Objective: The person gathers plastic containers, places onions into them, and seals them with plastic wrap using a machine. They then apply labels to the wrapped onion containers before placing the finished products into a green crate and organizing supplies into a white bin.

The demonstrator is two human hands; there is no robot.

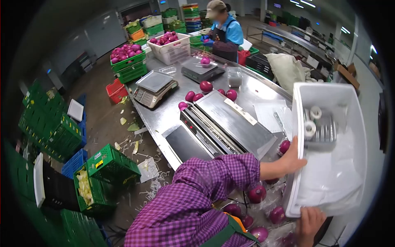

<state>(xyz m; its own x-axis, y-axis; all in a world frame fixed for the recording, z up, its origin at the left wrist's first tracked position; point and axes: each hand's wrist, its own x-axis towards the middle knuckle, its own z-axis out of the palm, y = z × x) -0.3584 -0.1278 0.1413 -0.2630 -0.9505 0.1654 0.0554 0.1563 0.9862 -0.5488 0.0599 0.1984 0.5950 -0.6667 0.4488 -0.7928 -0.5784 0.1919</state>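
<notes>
A large white plastic bin (298, 119) stands at the right, holding tape rolls (310, 129), clear plastic trays (327, 136) and a white plastic sheet. My left hand (291, 159) grips its near left side, thumb over the rim. Lower down, my right hand (311, 222) has its fingers over the bin's front corner. Purple onions (257, 194), several of them wrapped in clear film, lie left of and below the bin, beneath my left forearm. The wrapping machine (230, 119) sits on the steel table, left of my left hand.
Two scales (154, 85) (201, 69) stand farther back on the steel table (158, 131). Behind are a green crate (131, 68) and a white crate (175, 49) of onions. A person (226, 31) in blue gloves works beyond. Green crates (113, 164) stand on the littered floor.
</notes>
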